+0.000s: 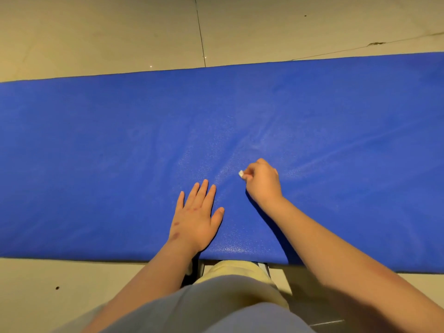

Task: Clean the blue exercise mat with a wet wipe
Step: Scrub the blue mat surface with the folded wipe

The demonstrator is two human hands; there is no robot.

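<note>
The blue exercise mat (120, 145) stretches across the whole view, lying on the floor. My left hand (195, 218) rests flat on the mat near its front edge, fingers straight and spread. My right hand (263, 180) is a little farther in and to the right, fingers curled round a small white wet wipe (241, 174). Only a corner of the wipe shows at the fingertips, down against the mat. A faint damp sheen and light creases run across the mat around that hand.
Beige tiled floor (120, 32) lies beyond the mat and in front of it. My knees in light trousers (230, 280) sit at the mat's front edge, between my forearms. A dark speck (57, 288) lies on the floor at lower left.
</note>
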